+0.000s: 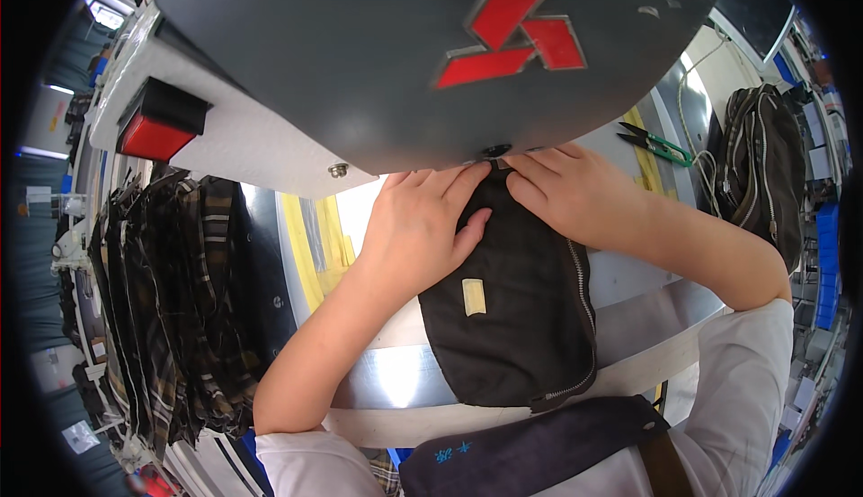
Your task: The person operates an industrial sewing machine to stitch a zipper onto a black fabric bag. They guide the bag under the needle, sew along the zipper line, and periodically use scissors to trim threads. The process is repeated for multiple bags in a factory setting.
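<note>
A dark brown zippered fabric piece [509,344] lies on the machine bed, with a silver zipper [580,286] curving down its right side. A small pale yellow patch [474,297] sits on its face. My left hand [418,218] rests flat on the far left edge of the fabric, fingers stretched and thumb apart. My right hand [575,187] is at the far right edge, fingers bent and closed on the cloth. Between the fingertips a small tab [500,164] shows. The grey sewing machine head [387,57] hangs right over both hands and hides some fingertips and the stitching point.
Dark plaid fabric pieces [171,308] hang in a stack at the left. Green-handled thread snips [661,146] lie beyond my right forearm. More zippered dark pieces [760,164] are piled at the far right. A red switch [157,133] juts from the machine's left side.
</note>
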Demonstrator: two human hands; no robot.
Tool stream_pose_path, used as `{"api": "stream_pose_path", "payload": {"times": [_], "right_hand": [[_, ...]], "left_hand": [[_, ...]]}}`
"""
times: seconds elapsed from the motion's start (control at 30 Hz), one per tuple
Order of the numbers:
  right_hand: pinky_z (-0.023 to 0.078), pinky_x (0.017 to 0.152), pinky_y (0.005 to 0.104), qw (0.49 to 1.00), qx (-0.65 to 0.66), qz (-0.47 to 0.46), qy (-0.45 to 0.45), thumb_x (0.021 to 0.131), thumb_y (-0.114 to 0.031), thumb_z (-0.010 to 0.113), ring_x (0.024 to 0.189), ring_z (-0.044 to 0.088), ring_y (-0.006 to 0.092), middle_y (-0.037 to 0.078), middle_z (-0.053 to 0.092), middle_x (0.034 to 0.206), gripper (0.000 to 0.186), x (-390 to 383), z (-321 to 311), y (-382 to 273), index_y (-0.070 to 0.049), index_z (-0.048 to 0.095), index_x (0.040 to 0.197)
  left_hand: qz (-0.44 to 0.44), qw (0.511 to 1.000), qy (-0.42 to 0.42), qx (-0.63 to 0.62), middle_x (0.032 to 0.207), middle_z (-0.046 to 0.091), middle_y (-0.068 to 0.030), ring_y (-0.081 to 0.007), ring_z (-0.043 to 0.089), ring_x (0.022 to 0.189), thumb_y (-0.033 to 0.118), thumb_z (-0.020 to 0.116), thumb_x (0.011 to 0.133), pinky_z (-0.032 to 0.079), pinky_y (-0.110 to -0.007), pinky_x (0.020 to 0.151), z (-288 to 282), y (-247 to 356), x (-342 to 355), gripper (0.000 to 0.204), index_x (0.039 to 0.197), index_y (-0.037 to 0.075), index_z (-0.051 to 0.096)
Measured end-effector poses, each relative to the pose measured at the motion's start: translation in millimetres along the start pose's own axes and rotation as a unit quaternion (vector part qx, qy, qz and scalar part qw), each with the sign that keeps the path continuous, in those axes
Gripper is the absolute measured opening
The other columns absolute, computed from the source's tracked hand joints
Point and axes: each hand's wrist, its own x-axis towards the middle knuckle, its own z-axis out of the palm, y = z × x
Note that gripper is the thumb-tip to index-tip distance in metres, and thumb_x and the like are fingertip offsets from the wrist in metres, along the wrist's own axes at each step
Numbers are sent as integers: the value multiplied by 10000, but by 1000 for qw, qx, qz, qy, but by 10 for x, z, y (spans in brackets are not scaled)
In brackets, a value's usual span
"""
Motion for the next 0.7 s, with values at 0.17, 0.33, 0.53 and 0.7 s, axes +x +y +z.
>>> {"api": "stream_pose_path", "payload": {"times": [0.17, 0.33, 0.53, 0.7], "right_hand": [[505, 908, 334, 1000, 3, 1, 5, 765, -136, 602, 1060, 603, 244, 172, 632, 1156, 182, -6, 0, -5, -26, 570, 907], [508, 862, 320, 1000, -2, 5, 20, 752, -125, 608, 1009, 605, 226, 118, 632, 1047, 186, 42, 13, 98, -32, 571, 908], [505, 834, 315, 1000, 4, -2, -13, 742, -121, 612, 968, 598, 213, 96, 612, 995, 191, 66, -23, 123, -33, 568, 906], [505, 829, 311, 1000, 7, 1, 0, 743, -127, 614, 963, 596, 213, 105, 612, 1001, 201, 48, -13, 102, -26, 566, 910]], "left_hand": [[10, 1000, 17, -7, 1186, 636, -76, -297, 626, 1026, 156, 729, 755, 468, -394, 899, 18, -1, 2, 412, 1142, 49, 637], [-12, 1000, 5, 2, 1123, 653, -99, -315, 626, 988, 165, 740, 753, 487, -393, 859, 28, -50, 53, 365, 1091, 49, 665], [1, 1000, 28, 9, 1075, 659, -112, -328, 627, 943, 173, 746, 755, 494, -406, 829, 38, -67, 73, 359, 1083, 52, 668], [-7, 1000, 30, -4, 1041, 666, -118, -335, 632, 903, 162, 747, 753, 499, -407, 810, 48, -60, 69, 354, 1079, 48, 669]]}}
